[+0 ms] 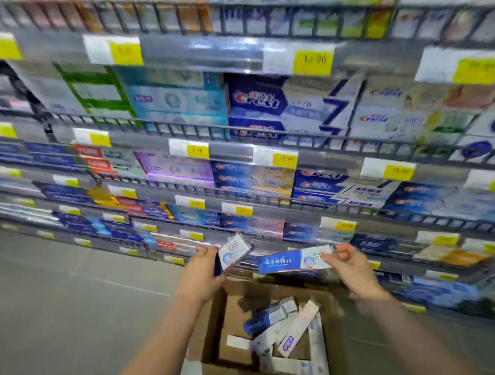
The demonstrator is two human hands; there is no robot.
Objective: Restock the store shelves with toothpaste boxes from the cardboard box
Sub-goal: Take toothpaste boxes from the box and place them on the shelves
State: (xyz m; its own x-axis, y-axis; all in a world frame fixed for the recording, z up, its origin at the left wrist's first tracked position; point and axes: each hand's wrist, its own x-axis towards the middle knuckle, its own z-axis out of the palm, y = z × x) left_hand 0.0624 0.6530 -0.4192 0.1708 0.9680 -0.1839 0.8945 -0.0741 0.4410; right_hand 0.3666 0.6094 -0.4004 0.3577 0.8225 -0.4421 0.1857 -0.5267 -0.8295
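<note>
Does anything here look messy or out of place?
Only the cardboard box: the toothpaste boxes left in it lie jumbled at crossing angles, not stacked. The shelf stock looks orderly, though the picture is blurred.

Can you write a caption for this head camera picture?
Left hand and right hand each hold a toothpaste box above the cardboard box.

- Motion blur smears the shelves; you cannot read most price tags there.
- Below the shelves, your left hand hides part of its toothpaste box.
</note>
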